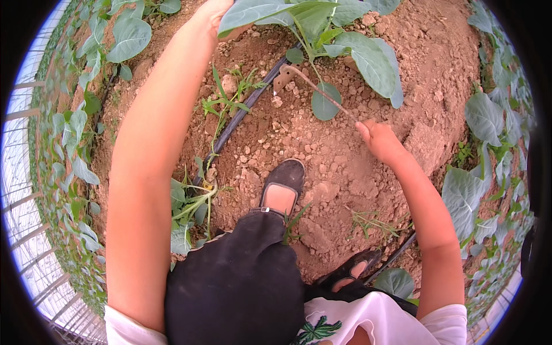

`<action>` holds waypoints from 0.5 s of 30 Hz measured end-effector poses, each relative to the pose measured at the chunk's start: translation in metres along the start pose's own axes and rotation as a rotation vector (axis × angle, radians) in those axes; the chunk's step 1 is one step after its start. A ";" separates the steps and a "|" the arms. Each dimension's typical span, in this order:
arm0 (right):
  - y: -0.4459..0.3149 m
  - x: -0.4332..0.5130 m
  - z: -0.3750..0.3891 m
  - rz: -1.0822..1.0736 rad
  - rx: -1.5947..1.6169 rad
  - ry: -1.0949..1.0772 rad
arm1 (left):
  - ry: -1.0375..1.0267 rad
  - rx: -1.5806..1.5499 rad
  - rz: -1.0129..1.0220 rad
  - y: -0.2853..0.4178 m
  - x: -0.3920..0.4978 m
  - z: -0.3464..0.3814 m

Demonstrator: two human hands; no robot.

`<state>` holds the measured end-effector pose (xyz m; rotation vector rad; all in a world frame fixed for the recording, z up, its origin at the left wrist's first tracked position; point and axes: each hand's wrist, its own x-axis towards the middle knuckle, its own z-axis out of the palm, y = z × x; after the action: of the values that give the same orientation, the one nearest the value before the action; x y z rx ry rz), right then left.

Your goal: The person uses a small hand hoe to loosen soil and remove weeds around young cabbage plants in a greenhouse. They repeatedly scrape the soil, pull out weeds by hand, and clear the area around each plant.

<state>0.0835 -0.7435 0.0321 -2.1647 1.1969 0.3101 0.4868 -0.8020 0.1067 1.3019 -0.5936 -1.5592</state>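
Note:
My right hand point(380, 140) is wrapped around the thin, rusty handle of a small hand hoe point(317, 88). The hoe's curved blade hangs just above loose soil, right of a black drip irrigation line point(241, 110). At the top, my left hand point(217, 19) reaches to a broad-leaved brassica plant point(317, 30). A large leaf covers part of that hand and the frame's edge cuts it off, so its grip is hidden. Narrow-leaved weeds point(228, 97) grow along the drip line, left of the blade.
Crumbly reddish soil point(319, 172) surrounds my black shoe point(284, 177). Another brassica plant point(189, 209) stands by my knee. More brassica rows line the left point(79, 129) and right point(485, 112). A second drip line point(392, 256) and uprooted-looking weeds point(371, 222) lie lower right.

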 end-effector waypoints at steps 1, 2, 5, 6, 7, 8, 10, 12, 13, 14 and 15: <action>-0.003 -0.003 0.000 0.001 -0.010 -0.001 | 0.006 -0.013 0.004 -0.001 -0.005 -0.002; -0.005 -0.008 -0.003 0.025 0.019 -0.010 | 0.011 -0.027 0.009 0.000 -0.011 -0.006; 0.001 -0.038 -0.013 0.113 0.031 -0.059 | 0.131 -0.045 -0.048 -0.006 -0.032 0.000; 0.006 -0.049 -0.017 0.140 -0.009 -0.076 | 0.184 -0.002 -0.049 -0.010 -0.035 -0.003; 0.008 -0.059 -0.021 0.172 -0.048 -0.089 | 0.231 0.042 -0.049 -0.009 -0.043 0.006; 0.003 -0.068 -0.025 0.190 -0.025 -0.134 | 0.330 0.077 -0.057 -0.012 -0.053 0.017; -0.013 -0.086 -0.031 0.218 0.030 -0.220 | 0.329 0.007 -0.118 -0.012 -0.074 0.020; -0.010 -0.102 -0.024 0.041 -0.017 -0.158 | 0.290 -0.081 -0.184 -0.027 -0.077 0.005; -0.010 -0.111 -0.024 -0.049 -0.045 -0.124 | 0.261 -0.123 -0.194 -0.033 -0.080 -0.004; -0.004 -0.120 -0.025 -0.106 -0.061 -0.099 | 0.193 -0.131 -0.234 -0.039 -0.081 -0.007; 0.004 -0.128 -0.027 -0.175 -0.073 -0.073 | 0.134 -0.130 -0.269 -0.040 -0.089 -0.011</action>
<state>0.0063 -0.6765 0.1132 -2.2825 0.9623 0.3580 0.4776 -0.7045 0.1092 1.4168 -0.2349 -1.6800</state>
